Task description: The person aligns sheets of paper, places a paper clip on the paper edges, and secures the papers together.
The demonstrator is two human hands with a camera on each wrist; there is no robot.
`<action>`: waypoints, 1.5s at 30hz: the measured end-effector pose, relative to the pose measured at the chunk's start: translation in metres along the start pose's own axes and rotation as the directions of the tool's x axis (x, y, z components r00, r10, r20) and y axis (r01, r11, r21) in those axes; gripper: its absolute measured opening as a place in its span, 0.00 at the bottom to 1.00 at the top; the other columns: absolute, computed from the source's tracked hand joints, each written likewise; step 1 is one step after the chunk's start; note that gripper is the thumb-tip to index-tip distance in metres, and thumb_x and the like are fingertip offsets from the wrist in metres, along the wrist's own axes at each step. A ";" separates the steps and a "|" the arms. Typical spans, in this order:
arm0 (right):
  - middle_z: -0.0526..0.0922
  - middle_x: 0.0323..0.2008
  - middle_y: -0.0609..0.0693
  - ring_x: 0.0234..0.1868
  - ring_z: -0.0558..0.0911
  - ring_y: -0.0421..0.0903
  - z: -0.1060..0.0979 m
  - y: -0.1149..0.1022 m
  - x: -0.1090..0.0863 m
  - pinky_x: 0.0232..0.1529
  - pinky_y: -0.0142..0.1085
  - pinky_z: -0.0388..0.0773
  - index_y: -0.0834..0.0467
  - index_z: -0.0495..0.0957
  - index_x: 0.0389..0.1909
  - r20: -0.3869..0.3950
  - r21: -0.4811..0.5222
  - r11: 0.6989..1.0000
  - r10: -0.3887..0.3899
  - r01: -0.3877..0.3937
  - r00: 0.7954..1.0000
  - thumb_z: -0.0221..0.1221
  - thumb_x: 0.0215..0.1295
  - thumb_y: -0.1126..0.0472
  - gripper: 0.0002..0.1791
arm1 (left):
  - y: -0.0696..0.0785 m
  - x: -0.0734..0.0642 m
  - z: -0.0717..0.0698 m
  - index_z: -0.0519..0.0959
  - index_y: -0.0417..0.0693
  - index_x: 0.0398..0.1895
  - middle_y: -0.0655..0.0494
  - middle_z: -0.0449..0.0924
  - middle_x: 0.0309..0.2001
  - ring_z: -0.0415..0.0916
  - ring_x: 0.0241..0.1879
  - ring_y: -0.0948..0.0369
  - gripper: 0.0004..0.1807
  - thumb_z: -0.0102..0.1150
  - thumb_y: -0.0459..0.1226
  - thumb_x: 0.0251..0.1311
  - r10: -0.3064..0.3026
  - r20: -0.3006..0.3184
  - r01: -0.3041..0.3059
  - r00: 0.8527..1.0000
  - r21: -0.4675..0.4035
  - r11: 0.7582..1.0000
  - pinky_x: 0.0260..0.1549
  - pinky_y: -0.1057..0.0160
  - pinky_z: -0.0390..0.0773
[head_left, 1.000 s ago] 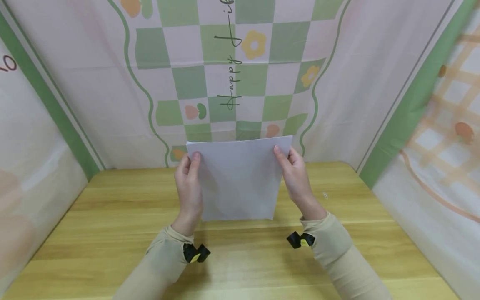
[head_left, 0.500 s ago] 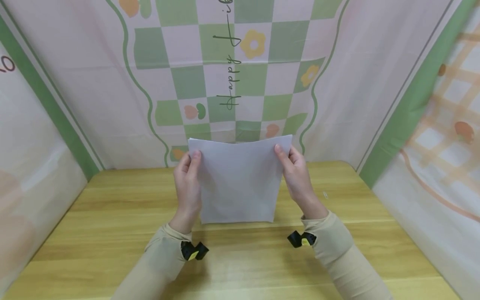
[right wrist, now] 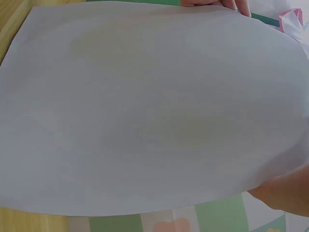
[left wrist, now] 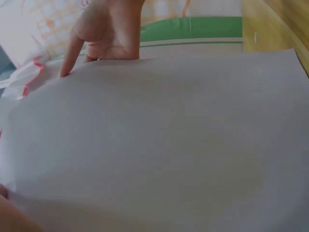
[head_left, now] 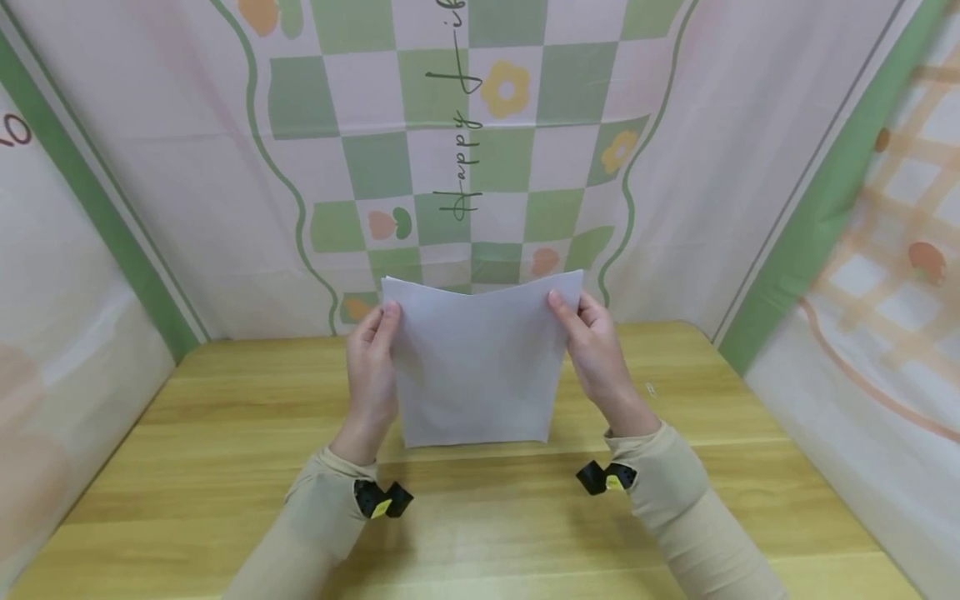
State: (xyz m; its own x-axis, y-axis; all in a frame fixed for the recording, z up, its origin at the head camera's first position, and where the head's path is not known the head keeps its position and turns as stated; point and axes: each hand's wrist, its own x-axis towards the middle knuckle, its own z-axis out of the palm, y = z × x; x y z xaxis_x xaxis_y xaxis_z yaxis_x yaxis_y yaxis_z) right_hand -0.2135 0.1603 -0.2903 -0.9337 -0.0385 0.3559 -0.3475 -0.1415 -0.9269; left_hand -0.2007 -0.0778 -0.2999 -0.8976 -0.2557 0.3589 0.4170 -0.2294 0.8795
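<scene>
White paper [head_left: 476, 367], blank on the side facing me, is held upright over the table with its top edge dipping in the middle. My left hand [head_left: 371, 367] pinches its left edge near the top corner, thumb in front and fingers behind. At the opposite edge my right hand [head_left: 596, 354] grips the same way. In the left wrist view the paper [left wrist: 159, 145] fills most of the picture, with the right hand [left wrist: 108, 31] at its far edge. The right wrist view shows the paper [right wrist: 145, 111] bowed, with part of a thumb [right wrist: 282, 193] at its edge.
A small paper clip [head_left: 651, 389] lies on the wooden table [head_left: 480, 533], to the right of my right hand. Behind the table hangs a printed green-checked cloth [head_left: 442, 158]; more cloth hangs at both sides. Each sleeve carries a black wrist camera [head_left: 384, 500].
The paper's top edge has gone from nearly straight to sagging in the middle. My left hand and forearm have shifted slightly left and turned; the right hand has hardly moved.
</scene>
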 end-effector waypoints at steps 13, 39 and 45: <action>0.73 0.41 0.44 0.43 0.72 0.40 0.000 -0.005 -0.001 0.45 0.30 0.71 0.51 0.73 0.43 0.032 0.047 0.999 0.015 -0.017 0.999 0.51 0.71 0.57 0.05 | 0.002 -0.001 -0.001 0.75 0.47 0.28 0.60 0.71 0.28 0.67 0.37 0.63 0.14 0.46 0.42 0.70 -0.019 0.047 0.022 0.999 -0.048 0.999 0.44 0.65 0.67; 0.69 0.35 0.46 0.38 0.68 0.41 0.006 -0.012 0.000 0.38 0.28 0.66 0.54 0.71 0.38 -0.105 -0.071 0.993 -0.101 0.094 0.989 0.52 0.70 0.51 0.09 | 0.019 0.002 0.013 0.69 0.44 0.28 0.57 0.61 0.26 0.61 0.33 0.61 0.15 0.48 0.44 0.69 0.125 -0.025 -0.124 0.992 0.046 0.991 0.37 0.66 0.61; 0.67 0.34 0.45 0.39 0.66 0.41 0.010 -0.014 0.002 0.40 0.29 0.63 0.54 0.71 0.36 -0.148 -0.067 0.990 -0.130 0.121 0.980 0.52 0.70 0.51 0.10 | 0.022 0.004 0.017 0.69 0.45 0.26 0.58 0.60 0.24 0.61 0.32 0.62 0.14 0.49 0.43 0.69 0.147 -0.035 -0.146 0.988 0.043 0.988 0.35 0.68 0.60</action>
State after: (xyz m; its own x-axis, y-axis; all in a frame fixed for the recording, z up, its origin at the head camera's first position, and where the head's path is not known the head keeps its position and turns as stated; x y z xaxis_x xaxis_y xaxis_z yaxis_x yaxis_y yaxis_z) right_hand -0.2096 0.1526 -0.2757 -0.8829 0.1266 0.4521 -0.4632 -0.0780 -0.8828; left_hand -0.1976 -0.0677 -0.2739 -0.8209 -0.3194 0.4734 0.5369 -0.1490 0.8304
